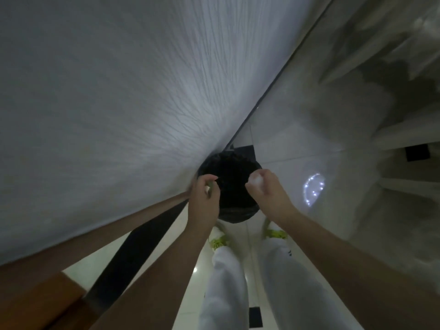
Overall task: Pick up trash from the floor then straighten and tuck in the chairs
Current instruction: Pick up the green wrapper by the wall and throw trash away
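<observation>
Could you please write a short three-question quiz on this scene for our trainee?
1. True or false: both hands are over the round black bin.
2. What does the right hand hold: A) a crumpled white scrap, B) a red cup?
3. The left hand pinches a small ____-coloured scrap.

Key: 1 true; 2 A; 3 green, though blur makes this uncertain.

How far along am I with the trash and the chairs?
Done: cannot be judged from this view. In hand: both hands are over the black trash bin; the left hand pinches a small greenish scrap, and the right hand grips a white wad. Left: dropping both in, then the chairs, none clearly visible here.
</observation>
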Demonstrator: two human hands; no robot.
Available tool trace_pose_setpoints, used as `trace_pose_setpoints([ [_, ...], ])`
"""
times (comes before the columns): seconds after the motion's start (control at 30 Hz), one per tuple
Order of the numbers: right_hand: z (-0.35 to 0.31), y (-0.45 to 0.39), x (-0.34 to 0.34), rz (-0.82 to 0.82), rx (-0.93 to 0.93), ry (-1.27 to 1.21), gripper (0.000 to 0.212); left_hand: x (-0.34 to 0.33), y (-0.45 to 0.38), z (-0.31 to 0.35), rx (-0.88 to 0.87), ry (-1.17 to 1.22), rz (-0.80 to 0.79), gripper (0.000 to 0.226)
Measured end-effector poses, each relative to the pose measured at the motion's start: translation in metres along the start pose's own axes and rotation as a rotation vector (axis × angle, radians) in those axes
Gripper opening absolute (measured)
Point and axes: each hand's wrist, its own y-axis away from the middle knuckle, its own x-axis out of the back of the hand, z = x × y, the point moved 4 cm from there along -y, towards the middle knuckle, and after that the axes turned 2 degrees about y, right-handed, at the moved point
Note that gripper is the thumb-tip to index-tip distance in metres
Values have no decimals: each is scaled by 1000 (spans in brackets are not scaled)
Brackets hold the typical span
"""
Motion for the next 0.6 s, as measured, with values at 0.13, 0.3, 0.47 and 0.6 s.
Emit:
trace_pose_setpoints([
  [0.13,48,-31,-39,66,158,320,37,-18,-30,-37,-149,-297,3,28],
  [0.3,77,-56,-76,61,373,624,41,-34,-57,-79,-339,-596,-29,36],
  [0.47,91,-77,-97,-4,411,794,50,-40,-69,-116,-466,-720,-135,39],
  [0.6,109,-87,-105,-155,296,947,73,-44,-72,-115,-514,-784,-109,40],
])
